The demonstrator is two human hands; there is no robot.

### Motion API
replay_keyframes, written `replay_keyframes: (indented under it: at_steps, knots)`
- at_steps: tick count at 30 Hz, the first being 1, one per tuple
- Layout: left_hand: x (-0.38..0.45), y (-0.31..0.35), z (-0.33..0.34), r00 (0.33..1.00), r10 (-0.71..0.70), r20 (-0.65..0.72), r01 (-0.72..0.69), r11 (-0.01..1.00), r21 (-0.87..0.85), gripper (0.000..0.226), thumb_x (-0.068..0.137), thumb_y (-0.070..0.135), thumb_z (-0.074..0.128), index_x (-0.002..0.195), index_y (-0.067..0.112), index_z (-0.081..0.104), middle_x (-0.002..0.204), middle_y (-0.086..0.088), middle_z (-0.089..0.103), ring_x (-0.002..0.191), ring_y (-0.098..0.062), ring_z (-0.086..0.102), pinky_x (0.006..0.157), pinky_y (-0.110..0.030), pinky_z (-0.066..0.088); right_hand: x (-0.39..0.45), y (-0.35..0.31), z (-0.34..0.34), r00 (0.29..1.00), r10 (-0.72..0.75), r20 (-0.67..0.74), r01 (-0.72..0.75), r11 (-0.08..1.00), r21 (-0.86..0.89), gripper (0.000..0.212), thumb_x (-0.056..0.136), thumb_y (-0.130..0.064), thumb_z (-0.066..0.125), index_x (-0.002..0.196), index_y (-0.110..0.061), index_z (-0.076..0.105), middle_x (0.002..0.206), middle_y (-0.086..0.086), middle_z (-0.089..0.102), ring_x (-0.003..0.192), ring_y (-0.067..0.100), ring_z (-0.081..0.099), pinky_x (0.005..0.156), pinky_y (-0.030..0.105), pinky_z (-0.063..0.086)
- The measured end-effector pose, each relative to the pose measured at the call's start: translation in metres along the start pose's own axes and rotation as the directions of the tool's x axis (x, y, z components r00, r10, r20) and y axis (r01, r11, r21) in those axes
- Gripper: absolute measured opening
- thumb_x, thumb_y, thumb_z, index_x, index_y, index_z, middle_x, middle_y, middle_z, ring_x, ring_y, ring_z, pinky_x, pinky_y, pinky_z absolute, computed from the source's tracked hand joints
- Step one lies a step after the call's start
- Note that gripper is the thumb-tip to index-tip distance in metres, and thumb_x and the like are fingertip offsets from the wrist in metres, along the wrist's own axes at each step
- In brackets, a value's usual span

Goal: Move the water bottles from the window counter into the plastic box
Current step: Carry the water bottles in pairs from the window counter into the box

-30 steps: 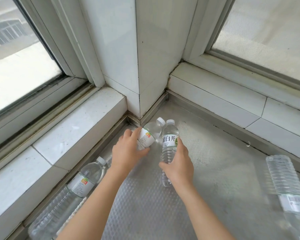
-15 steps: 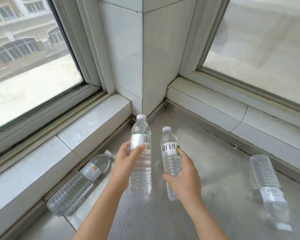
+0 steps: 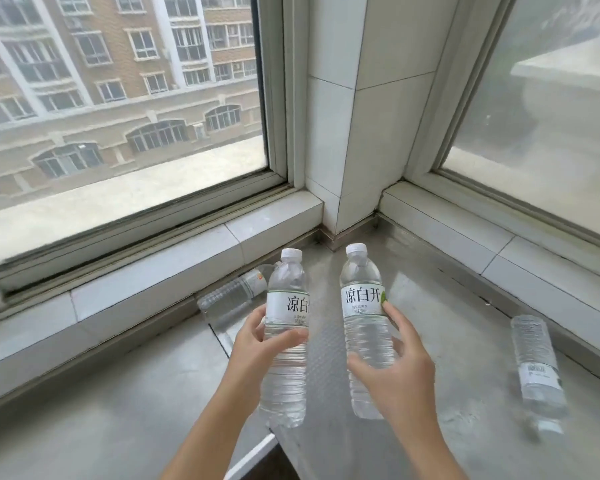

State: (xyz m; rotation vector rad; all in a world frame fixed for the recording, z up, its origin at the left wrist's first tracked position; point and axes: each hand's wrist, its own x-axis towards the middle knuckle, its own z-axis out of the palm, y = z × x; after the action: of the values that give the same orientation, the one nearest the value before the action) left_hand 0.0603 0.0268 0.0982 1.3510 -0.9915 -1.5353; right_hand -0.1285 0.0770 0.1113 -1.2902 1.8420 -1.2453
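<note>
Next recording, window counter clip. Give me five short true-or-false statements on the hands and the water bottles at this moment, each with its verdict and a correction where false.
1. Each hand holds one bottle. True: the left hand grips the left bottle, the right hand the right bottle.
2. Both held bottles are upside down. False: caps point up.
3. Two more bottles lie on their sides on the counter. True: one by the left sill, one at the right.
4. The held bottles have no caps. False: both have white caps.
5. The plastic box stands between the hands. False: no box is in view.
</note>
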Motion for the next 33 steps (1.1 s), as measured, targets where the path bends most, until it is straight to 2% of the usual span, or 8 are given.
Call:
replay_keyframes:
  at_steps: [4, 8, 13, 15, 19, 26, 30, 33]
  knots:
    - [-0.061, -0.005, -0.020, 0.993, 0.051, -0.106, -0.054, 0.998, -0.027, 0.066, 0.054, 0.025, 0.089, 0.116, 0.023, 0.066, 0.103, -0.010, 0.076, 0.086, -0.031, 0.074, 0.075, -0.046, 0.059, -0.043, -0.022, -0.016, 0.995, -0.023, 0.097, 0.006, 0.986, 0.168, 0.083, 0.060, 0.003, 0.081, 0.129, -0.031, 0.050, 0.109, -0.027, 0.060, 0.080, -0.008, 0.065, 0.064, 0.004, 0.047]
    - [-0.118, -0.005, -0.047, 0.959, 0.112, -0.260, -0.118, 0.993, -0.008, 0.084, 0.042, 0.026, 0.092, 0.121, 0.027, 0.062, 0.105, -0.003, 0.076, 0.088, -0.022, 0.075, 0.073, -0.038, 0.059, -0.079, -0.040, -0.018, 0.969, -0.076, 0.234, 0.014, 0.967, 0.253, 0.087, 0.060, 0.005, 0.082, 0.131, -0.032, 0.047, 0.116, -0.021, 0.059, 0.087, -0.013, 0.060, 0.062, 0.001, 0.044]
    - [-0.185, -0.006, -0.079, 0.894, 0.191, -0.406, -0.202, 0.979, 0.015, 0.079, 0.054, 0.009, 0.095, 0.116, 0.040, 0.057, 0.097, 0.008, 0.076, 0.082, -0.013, 0.075, 0.067, -0.030, 0.056, -0.118, -0.066, 0.002, 0.891, -0.150, 0.428, 0.013, 0.952, 0.306, 0.096, 0.061, 0.006, 0.083, 0.138, -0.031, 0.038, 0.116, -0.020, 0.055, 0.093, -0.005, 0.053, 0.059, 0.000, 0.043]
    - [-0.213, -0.010, -0.093, 0.865, 0.206, -0.458, -0.229, 0.973, 0.006, 0.080, 0.053, 0.011, 0.095, 0.116, 0.042, 0.056, 0.096, 0.010, 0.076, 0.083, -0.012, 0.075, 0.066, -0.028, 0.057, -0.135, -0.076, 0.018, 0.840, -0.160, 0.519, -0.019, 0.946, 0.323, 0.100, 0.062, 0.006, 0.082, 0.143, -0.027, 0.034, 0.119, -0.012, 0.056, 0.097, -0.004, 0.053, 0.060, 0.005, 0.046]
    - [-0.269, -0.021, -0.126, 0.798, 0.225, -0.559, -0.291, 0.956, -0.030, 0.089, 0.042, 0.025, 0.094, 0.121, 0.040, 0.055, 0.106, 0.005, 0.074, 0.088, -0.013, 0.074, 0.066, -0.025, 0.058, -0.177, -0.091, 0.050, 0.737, -0.212, 0.641, -0.026, 0.940, 0.340, 0.108, 0.059, 0.004, 0.083, 0.147, -0.028, 0.029, 0.122, -0.008, 0.059, 0.104, 0.009, 0.060, 0.080, 0.026, 0.051]
    - [-0.389, -0.047, -0.195, 0.642, 0.233, -0.730, -0.346, 0.938, -0.005, 0.097, 0.037, 0.032, 0.093, 0.125, 0.037, 0.053, 0.113, -0.003, 0.072, 0.092, -0.016, 0.074, 0.067, -0.025, 0.059, -0.282, -0.127, 0.103, 0.516, -0.348, 0.783, 0.015, 0.917, 0.398, 0.104, 0.055, 0.006, 0.084, 0.138, -0.039, 0.041, 0.115, -0.006, 0.063, 0.099, 0.012, 0.063, 0.062, 0.019, 0.055]
    - [-0.474, -0.068, -0.236, 0.511, 0.232, -0.828, -0.397, 0.918, 0.012, 0.091, 0.038, 0.025, 0.093, 0.117, 0.048, 0.054, 0.111, -0.011, 0.071, 0.091, -0.021, 0.074, 0.066, -0.028, 0.058, -0.364, -0.151, 0.133, 0.392, -0.406, 0.826, 0.034, 0.903, 0.428, 0.100, 0.053, 0.006, 0.084, 0.130, -0.047, 0.047, 0.117, -0.005, 0.063, 0.099, 0.017, 0.064, 0.071, 0.033, 0.059]
    - [-0.541, -0.086, -0.263, 0.411, 0.217, -0.885, -0.418, 0.908, 0.029, 0.090, 0.040, 0.020, 0.094, 0.115, 0.052, 0.056, 0.111, -0.014, 0.071, 0.094, -0.026, 0.074, 0.071, -0.036, 0.061, -0.433, -0.167, 0.152, 0.294, -0.430, 0.853, 0.034, 0.897, 0.441, 0.099, 0.052, 0.004, 0.085, 0.130, -0.045, 0.048, 0.116, -0.005, 0.063, 0.096, 0.017, 0.064, 0.071, 0.034, 0.059]
